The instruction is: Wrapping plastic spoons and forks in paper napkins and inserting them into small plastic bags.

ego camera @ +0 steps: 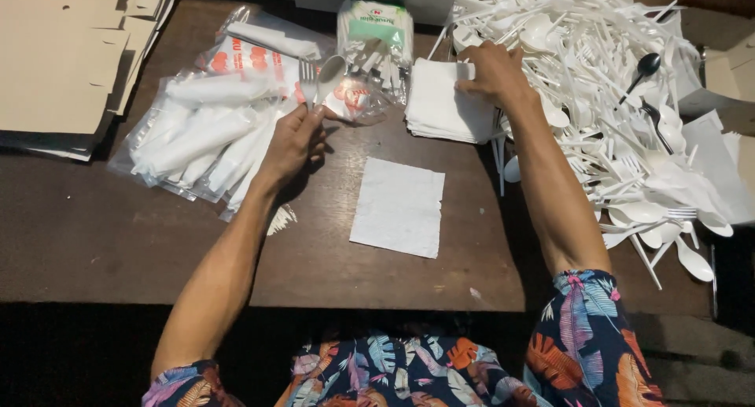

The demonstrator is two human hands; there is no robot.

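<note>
Cutlery, namely a white plastic fork [306,73] and a white plastic spoon [330,70], stands gripped together in the left hand [292,143], fingers closed round the handles, heads pointing up and away from the person. Just beyond and to the left of that hand lies a spread of clear plastic bags [200,136], each holding rolled white contents, some printed in red; the utensil heads overlap the nearest printed bag in the view. Between the two hands, nearer the person, a single white napkin [398,206] lies flat on the dark wooden table [94,234], touching neither hand. The right hand [494,73] rests palm down on a stack of white napkins [440,108], fingers curled at the top sheet near its far edge; whether it has a sheet pinched cannot be told. Directly to the right of that hand and forearm sits a large heap of loose white plastic cutlery [605,100], with two black spoons [649,65] lying among it. Beyond the napkin stack, between the hands, stands a green-and-white packet [376,29]. Flat brown cardboard sheets [59,61] are piled far to the left of the left hand.
</note>
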